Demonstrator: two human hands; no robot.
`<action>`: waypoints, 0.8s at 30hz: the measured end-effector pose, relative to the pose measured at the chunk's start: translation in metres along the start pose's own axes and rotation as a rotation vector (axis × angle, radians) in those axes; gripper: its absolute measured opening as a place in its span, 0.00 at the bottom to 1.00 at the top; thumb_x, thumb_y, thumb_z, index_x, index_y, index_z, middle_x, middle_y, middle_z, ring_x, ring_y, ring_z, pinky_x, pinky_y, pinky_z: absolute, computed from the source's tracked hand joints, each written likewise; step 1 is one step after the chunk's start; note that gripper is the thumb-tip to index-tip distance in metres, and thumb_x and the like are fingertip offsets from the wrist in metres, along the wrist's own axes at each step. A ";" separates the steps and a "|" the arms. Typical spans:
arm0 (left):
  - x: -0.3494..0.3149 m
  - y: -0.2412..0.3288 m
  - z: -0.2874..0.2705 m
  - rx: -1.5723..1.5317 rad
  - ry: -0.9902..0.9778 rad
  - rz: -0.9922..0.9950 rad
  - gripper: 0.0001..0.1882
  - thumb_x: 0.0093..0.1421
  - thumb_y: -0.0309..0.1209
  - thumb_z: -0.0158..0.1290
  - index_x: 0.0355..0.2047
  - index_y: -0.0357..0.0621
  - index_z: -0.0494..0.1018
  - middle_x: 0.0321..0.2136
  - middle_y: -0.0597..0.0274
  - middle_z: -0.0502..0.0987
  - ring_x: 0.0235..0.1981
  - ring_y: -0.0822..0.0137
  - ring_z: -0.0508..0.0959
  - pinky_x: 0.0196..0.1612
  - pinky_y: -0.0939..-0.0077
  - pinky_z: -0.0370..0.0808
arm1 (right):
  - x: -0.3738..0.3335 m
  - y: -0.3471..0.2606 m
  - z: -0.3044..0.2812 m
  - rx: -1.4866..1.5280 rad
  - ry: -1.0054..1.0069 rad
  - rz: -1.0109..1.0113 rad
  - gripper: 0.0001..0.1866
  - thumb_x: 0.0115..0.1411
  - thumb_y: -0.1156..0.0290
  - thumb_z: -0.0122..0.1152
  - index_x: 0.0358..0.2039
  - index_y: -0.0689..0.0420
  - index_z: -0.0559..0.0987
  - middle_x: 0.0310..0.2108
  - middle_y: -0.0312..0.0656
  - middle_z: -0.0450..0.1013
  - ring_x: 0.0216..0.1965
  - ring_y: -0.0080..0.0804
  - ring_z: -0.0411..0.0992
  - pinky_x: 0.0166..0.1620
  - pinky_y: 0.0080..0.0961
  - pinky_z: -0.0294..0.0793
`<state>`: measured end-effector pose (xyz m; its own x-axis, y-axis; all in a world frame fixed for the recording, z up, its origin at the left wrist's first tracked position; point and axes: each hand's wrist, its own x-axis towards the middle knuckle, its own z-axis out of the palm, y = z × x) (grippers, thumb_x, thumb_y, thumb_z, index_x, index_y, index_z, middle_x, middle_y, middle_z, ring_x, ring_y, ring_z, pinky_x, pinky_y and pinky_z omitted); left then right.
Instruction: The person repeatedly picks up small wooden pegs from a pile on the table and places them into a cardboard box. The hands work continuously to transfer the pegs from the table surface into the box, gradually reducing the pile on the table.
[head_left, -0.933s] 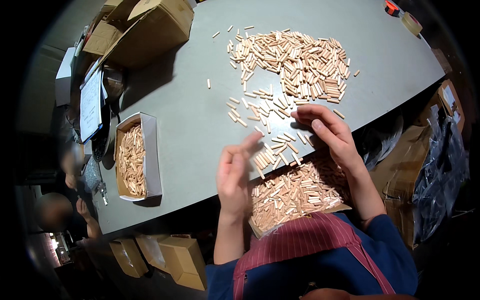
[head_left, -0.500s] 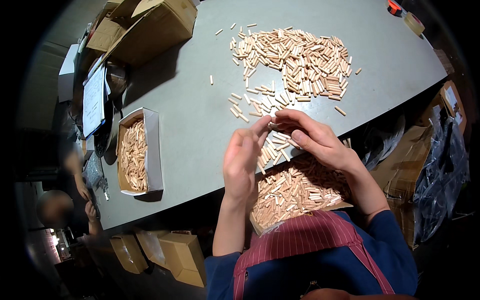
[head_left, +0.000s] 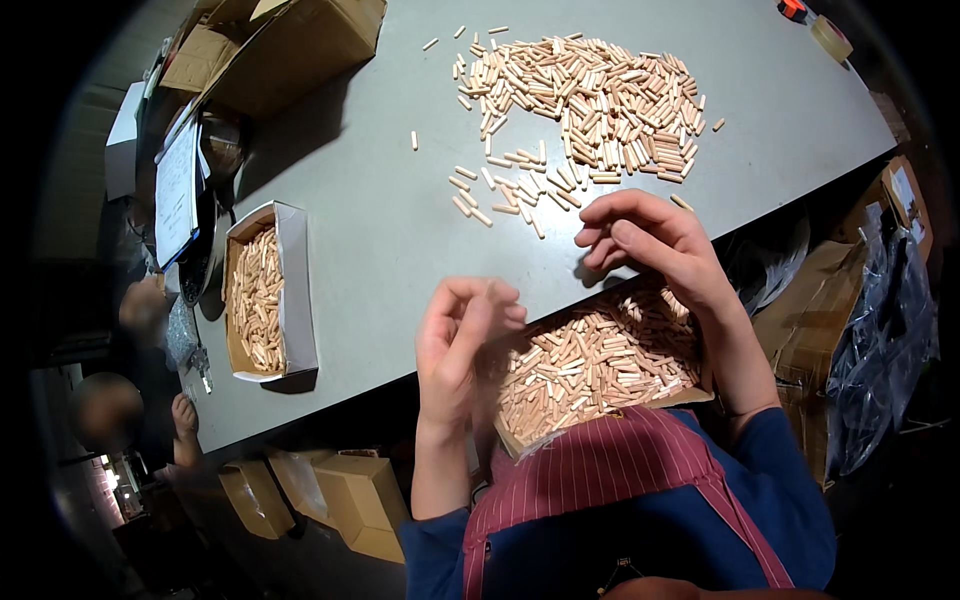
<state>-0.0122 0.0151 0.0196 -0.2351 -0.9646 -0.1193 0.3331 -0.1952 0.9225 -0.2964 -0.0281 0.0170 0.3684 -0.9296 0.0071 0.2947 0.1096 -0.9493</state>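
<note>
Short wooden dowels lie in a wide heap on the grey table, with a looser scatter of dowels nearer me. Below the table's front edge, against my apron, a cardboard box is filled with more dowels. My left hand hovers at the table edge by the box's left side, fingers loosely curled and thumb apart, with no dowel showing in it. Over the edge at the box's far right, my right hand is open, its fingers bent and slightly spread, with nothing visible in them.
A white-sided carton of dowels stands on the table at left. Behind it are a clipboard and a large cardboard box. Tape lies far right. Plastic-lined cardboard stands to my right. Another person's hand rests near the left table end.
My hands have moved apart, the left one back toward me and leftward, the right one rightward. The dowels between them at the table edge are gone from the tabletop.
</note>
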 end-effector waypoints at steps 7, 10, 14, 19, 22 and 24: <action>0.034 -0.010 0.012 0.786 0.048 0.297 0.08 0.72 0.24 0.63 0.47 0.35 0.78 0.39 0.63 0.85 0.39 0.74 0.83 0.45 0.77 0.80 | 0.025 0.008 0.015 -0.379 -0.131 -0.080 0.13 0.78 0.65 0.61 0.51 0.63 0.83 0.38 0.37 0.80 0.38 0.19 0.76 0.43 0.23 0.78; 0.041 -0.007 0.022 0.858 0.053 0.396 0.08 0.70 0.23 0.64 0.46 0.34 0.79 0.38 0.62 0.85 0.38 0.74 0.84 0.44 0.77 0.81 | 0.028 0.009 0.015 -0.493 -0.120 -0.156 0.10 0.78 0.68 0.61 0.48 0.63 0.82 0.34 0.32 0.78 0.34 0.15 0.73 0.38 0.20 0.73; 0.043 -0.015 0.021 0.817 0.121 0.422 0.08 0.69 0.23 0.64 0.46 0.34 0.78 0.38 0.62 0.85 0.38 0.73 0.84 0.44 0.76 0.82 | 0.026 0.016 0.016 -0.411 -0.074 -0.125 0.10 0.78 0.69 0.62 0.50 0.63 0.82 0.35 0.35 0.78 0.37 0.17 0.74 0.40 0.21 0.75; 0.044 -0.018 0.023 0.768 0.143 0.469 0.10 0.69 0.22 0.64 0.47 0.34 0.78 0.38 0.62 0.85 0.38 0.73 0.84 0.44 0.76 0.82 | 0.025 0.017 0.014 -0.501 -0.087 -0.152 0.12 0.74 0.67 0.63 0.49 0.64 0.83 0.38 0.45 0.82 0.40 0.30 0.80 0.46 0.30 0.80; 0.042 -0.018 0.027 0.710 0.151 0.436 0.07 0.69 0.22 0.64 0.45 0.36 0.78 0.37 0.58 0.83 0.36 0.67 0.84 0.40 0.71 0.81 | 0.022 0.017 0.013 -0.466 -0.073 -0.147 0.13 0.74 0.66 0.64 0.49 0.64 0.83 0.40 0.46 0.82 0.41 0.32 0.81 0.48 0.31 0.80; 0.042 -0.018 0.028 0.722 0.151 0.463 0.07 0.70 0.22 0.63 0.45 0.36 0.78 0.37 0.58 0.83 0.36 0.69 0.84 0.40 0.72 0.81 | 0.020 0.015 0.015 -0.468 -0.075 -0.161 0.13 0.74 0.66 0.65 0.48 0.64 0.83 0.40 0.46 0.83 0.42 0.32 0.81 0.48 0.31 0.81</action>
<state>-0.0535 -0.0170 0.0078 -0.0786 -0.9424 0.3250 -0.3075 0.3330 0.8914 -0.2717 -0.0403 0.0073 0.4182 -0.8921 0.1712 -0.0679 -0.2187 -0.9734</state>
